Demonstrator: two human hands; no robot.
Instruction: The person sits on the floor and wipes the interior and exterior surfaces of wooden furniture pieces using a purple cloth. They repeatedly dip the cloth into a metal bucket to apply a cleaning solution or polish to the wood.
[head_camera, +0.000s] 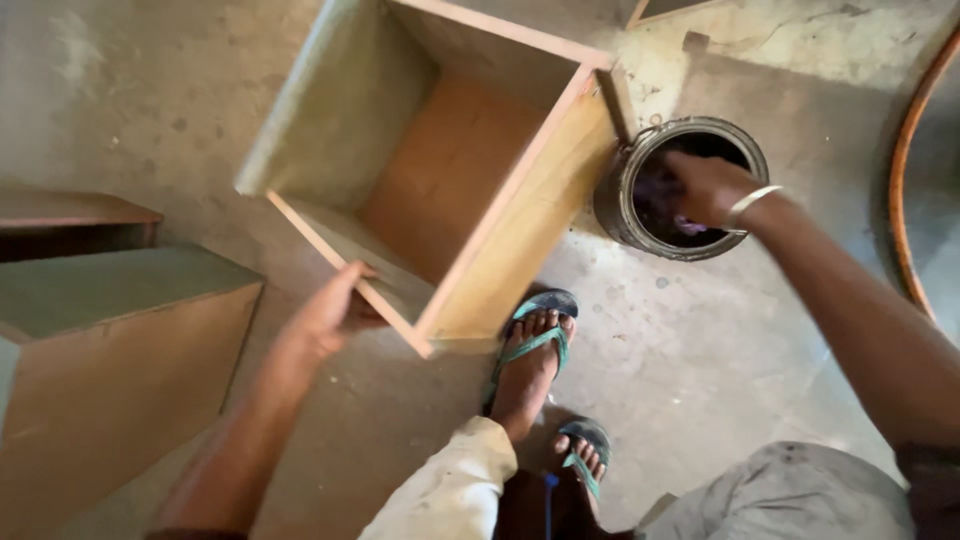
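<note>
Rough grey concrete floor (700, 360), stained and dusty, fills the head view. On it stands an open square wooden box (450, 180) of pale plywood, tilted up on one edge so its hollow faces the camera. The left hand (330, 315) has its grip closed on the box's near lower rim, fingers curled over the edge. Just to the right of the box, touching its corner, sits a round dark metal tin (625, 195). The right hand (705, 190), a thin metal bangle (752, 200) at its wrist, reaches down into the tin's mouth, fingers bunched on a dark purplish rag (660, 200) inside. Two feet in blue-green flip-flop sandals (535, 335) stand below the box. Further plywood boxes (110, 340) lie at the left.
</note>
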